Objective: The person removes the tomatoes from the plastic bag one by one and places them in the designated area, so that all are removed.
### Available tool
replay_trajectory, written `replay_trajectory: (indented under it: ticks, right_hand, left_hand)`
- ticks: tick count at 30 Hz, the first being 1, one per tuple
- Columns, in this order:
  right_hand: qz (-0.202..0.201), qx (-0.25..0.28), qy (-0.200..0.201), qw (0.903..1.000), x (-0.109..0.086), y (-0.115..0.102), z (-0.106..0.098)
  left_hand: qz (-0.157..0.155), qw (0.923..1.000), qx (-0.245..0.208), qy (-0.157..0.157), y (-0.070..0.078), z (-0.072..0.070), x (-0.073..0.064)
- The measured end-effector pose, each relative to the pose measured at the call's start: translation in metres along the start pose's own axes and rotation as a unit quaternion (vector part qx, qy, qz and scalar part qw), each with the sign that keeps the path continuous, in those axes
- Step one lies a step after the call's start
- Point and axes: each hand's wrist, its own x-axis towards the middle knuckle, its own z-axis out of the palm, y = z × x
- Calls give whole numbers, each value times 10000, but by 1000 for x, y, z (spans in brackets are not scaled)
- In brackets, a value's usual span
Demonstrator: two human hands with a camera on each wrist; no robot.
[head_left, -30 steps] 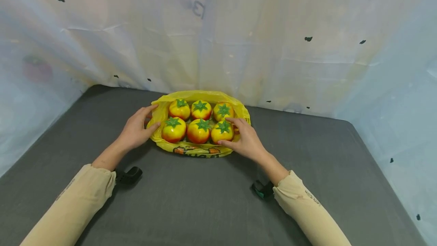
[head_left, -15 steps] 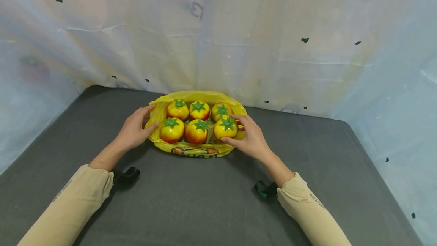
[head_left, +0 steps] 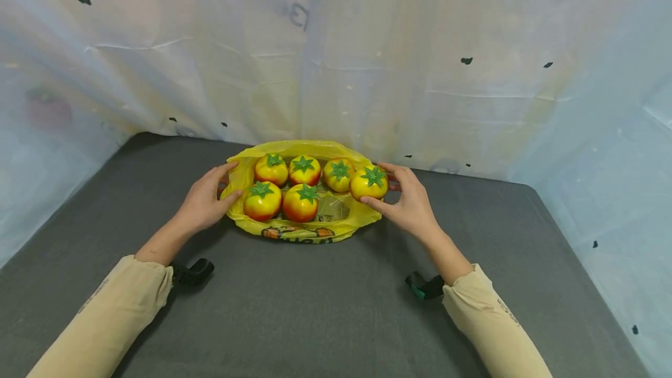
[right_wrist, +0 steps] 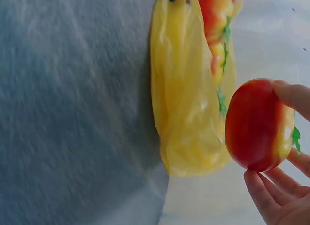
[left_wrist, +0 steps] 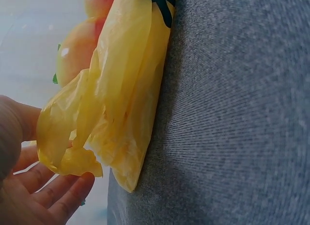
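My right hand (head_left: 412,200) holds a glossy yellow-and-red tomato (head_left: 368,184) with a green star-shaped top, between thumb and fingers. It is raised over the right rim of a yellow plastic bag (head_left: 294,146); in the right wrist view this tomato (right_wrist: 254,125) is apart from the bag (right_wrist: 184,99). Several like tomatoes (head_left: 300,203) sit in two rows inside the spread-open bag. At the bag's left end, my left hand (head_left: 202,200) pinches the plastic edge. The left wrist view has the crumpled bag edge (left_wrist: 68,133) between that thumb and fingers (left_wrist: 68,198).
The bag rests near the back of a dark grey table (head_left: 294,308). Behind it hangs a pale plastic sheet (head_left: 357,74), with more sheeting on both sides. Black straps (head_left: 194,273) are on both wrists.
My right hand has lifted the front right tomato from its row and carried it up and right to the bag's rim. The left hand stays at the bag's left edge.
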Motion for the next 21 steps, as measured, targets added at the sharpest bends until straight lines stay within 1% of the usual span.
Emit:
replay_trajectory:
  ticks: [8,16,21]
  right_hand:
    - [366,-105,246,9990,3,9,-18]
    - [572,-135,300,9978,6,21,-23]
    - [1035,-45,384,9939,9,35,-22]
  left_hand:
    - [11,10000,3,12,-1,1,0]
    - [17,10000,-27,17,-2,1,2]
    - [-31,10000,-29,65,-3,0,0]
